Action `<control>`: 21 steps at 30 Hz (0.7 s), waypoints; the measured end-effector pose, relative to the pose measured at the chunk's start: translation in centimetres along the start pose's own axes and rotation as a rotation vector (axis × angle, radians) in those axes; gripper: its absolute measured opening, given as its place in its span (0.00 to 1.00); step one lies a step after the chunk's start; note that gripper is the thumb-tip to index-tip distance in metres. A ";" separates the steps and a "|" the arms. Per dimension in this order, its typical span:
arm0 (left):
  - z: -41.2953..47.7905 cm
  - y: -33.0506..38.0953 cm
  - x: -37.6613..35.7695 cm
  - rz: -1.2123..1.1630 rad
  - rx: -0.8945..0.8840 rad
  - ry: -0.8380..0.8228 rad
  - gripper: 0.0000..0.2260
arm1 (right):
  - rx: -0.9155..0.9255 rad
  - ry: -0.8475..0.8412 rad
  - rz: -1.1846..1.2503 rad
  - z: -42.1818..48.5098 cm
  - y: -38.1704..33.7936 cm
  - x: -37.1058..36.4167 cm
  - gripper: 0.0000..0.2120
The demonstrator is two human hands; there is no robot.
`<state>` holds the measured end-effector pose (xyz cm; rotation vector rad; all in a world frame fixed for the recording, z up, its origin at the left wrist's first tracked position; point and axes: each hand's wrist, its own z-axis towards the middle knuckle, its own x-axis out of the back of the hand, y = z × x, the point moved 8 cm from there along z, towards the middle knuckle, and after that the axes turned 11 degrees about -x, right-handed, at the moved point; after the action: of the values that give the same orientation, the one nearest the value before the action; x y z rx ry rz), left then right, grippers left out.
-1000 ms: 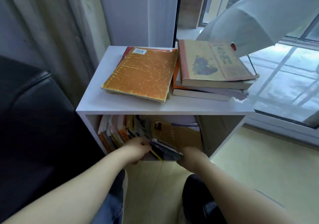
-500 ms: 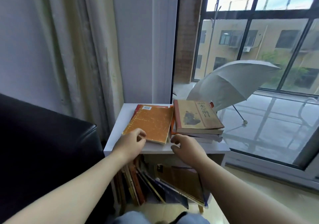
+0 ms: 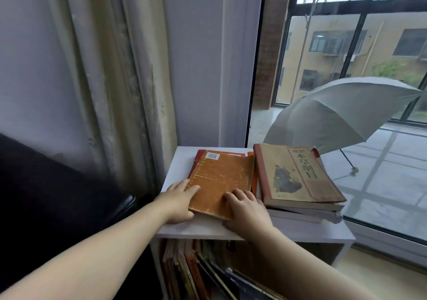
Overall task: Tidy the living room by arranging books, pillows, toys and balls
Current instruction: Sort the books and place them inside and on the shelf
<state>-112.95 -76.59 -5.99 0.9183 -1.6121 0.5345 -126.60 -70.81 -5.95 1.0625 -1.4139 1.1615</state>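
Left hand (image 3: 179, 201): placed at the near left corner of the orange book (image 3: 224, 177), fingers laid over the cover, thumb tucked at the near edge, clasping it. Right hand (image 3: 248, 209): at the near right corner of the same book, fingers curled onto the cover, thumb below the edge, likewise clasping it. Orange book: flat on a red book (image 3: 196, 158), left half of the white tabletop (image 3: 178, 163). Tan book (image 3: 295, 175): tops a short stack just beside it, on the right half. Shelf books (image 3: 184, 269): leaning in the compartment under the tabletop. Curtain (image 3: 111, 68): hangs behind, left. Black sofa (image 3: 46, 195): far left. Open grey umbrella (image 3: 342, 110): beyond the window glass, right.
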 end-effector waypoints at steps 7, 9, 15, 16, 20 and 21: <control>1.5 0.1 2.2 -0.063 -0.148 -0.145 0.32 | 0.086 0.041 0.064 2.8 -0.9 3.4 0.14; 1.6 -0.3 3.7 -0.281 -0.170 -0.193 0.27 | 0.070 0.148 0.191 3.1 -0.4 5.8 0.12; 2.3 -3.6 12.3 -1.153 -0.253 0.526 0.22 | 0.029 0.507 0.712 3.2 1.6 13.6 0.09; 2.6 -3.9 12.8 -1.205 -0.251 0.592 0.22 | 0.023 0.529 0.786 3.2 1.8 14.6 0.08; 4.5 -4.2 13.2 -0.965 -0.201 0.605 0.11 | 0.066 0.610 0.972 3.3 1.7 17.4 0.09; 4.8 -4.0 12.9 -0.982 -0.202 0.590 0.10 | 0.062 0.633 0.996 3.4 1.8 17.8 0.07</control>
<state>-113.29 -86.21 4.67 1.1274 -0.5462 -0.0651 -131.30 -74.63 11.23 -0.0994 -1.3738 2.0133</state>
